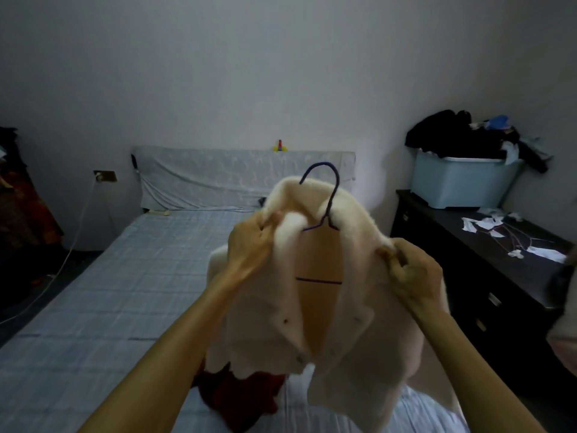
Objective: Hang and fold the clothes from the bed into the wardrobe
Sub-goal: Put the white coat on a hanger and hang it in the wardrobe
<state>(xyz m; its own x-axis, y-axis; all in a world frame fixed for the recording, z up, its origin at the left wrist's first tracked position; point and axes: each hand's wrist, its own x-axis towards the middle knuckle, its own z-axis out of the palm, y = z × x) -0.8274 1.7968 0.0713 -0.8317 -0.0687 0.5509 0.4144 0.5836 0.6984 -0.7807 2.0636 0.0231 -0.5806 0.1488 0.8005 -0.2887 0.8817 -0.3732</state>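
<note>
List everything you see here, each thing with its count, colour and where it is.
cardigan: one, cream, on the hanger, held over the bed
hanger: one, purple, inside the cardigan
garment: one, dark red, on the bed below the cardigan
bed: one, pale blue checked sheet, centre
dresser: one, black, right of the bed
tub: one, light blue, on the dresser
clothes heap: one, mostly black, in the tub
scraps: several, white, on the dresser
cable: one, white, left of the bed
left hand: one, grips the cardigan's collar
right hand: one, pinches the cardigan's shoulder
</note>
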